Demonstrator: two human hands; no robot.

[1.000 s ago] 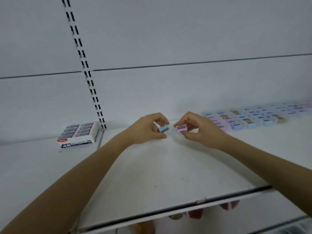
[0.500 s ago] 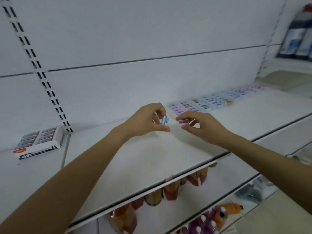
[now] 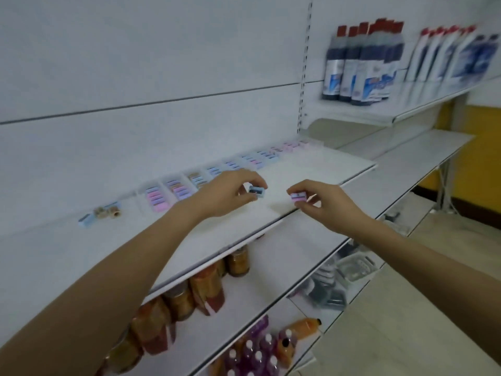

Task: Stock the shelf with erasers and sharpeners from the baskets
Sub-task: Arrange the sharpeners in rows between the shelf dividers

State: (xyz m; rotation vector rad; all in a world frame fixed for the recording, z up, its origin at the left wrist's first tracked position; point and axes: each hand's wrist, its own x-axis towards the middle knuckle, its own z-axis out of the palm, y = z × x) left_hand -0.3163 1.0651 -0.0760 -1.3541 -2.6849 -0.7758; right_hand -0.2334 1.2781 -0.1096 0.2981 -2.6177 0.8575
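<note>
Hands over white shelf: L hand pinches blue sharpener, R hand pinches pink sharpener near front edge. Stocked rows sit along back wall.

No text can be read — the labels on the bottles at upper right are blurred, and the sharpeners on the shelf show no legible print.

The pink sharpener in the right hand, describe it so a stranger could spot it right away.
Find the white shelf with rows of small pastel items along its back. Above its front edge, the right hand pinches a pink sharpener; the left hand holds a blue one.
</note>
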